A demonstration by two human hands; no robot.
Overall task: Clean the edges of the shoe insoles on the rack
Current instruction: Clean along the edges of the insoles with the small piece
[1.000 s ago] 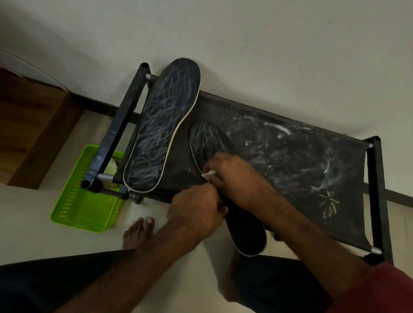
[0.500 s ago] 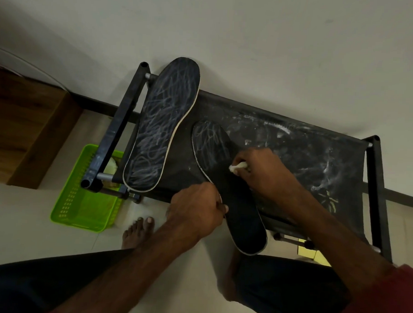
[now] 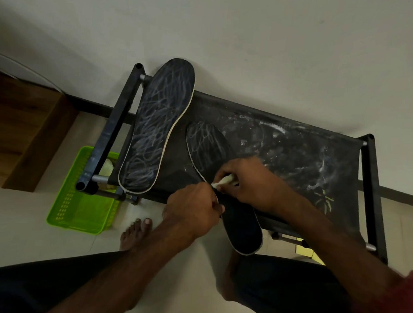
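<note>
1. A flat black insole [image 3: 207,144], pale-rimmed and chalk-scribbled, lies on the dusty dark-fabric rack [image 3: 295,160], its heel overhanging the front.
2. The left hand [image 3: 193,210] grips its near edge. The right hand [image 3: 249,182] pinches a small pale wad [image 3: 224,180] against that rim.
3. A longer insole [image 3: 154,130], also scribbled, lies just beside it.
4. A perforated lime-green plastic basket [image 3: 80,210] on the floor holds a pale lump [image 3: 108,167], partly hidden by the rack.

— How's the light?
— Dim and flat; the wall [image 3: 276,41] reads grey, with soft shadow behind the rack [image 3: 295,148]
— Sharpness?
— Centre is crisp; the near right sleeve [image 3: 402,302] smears, and edges bow
</note>
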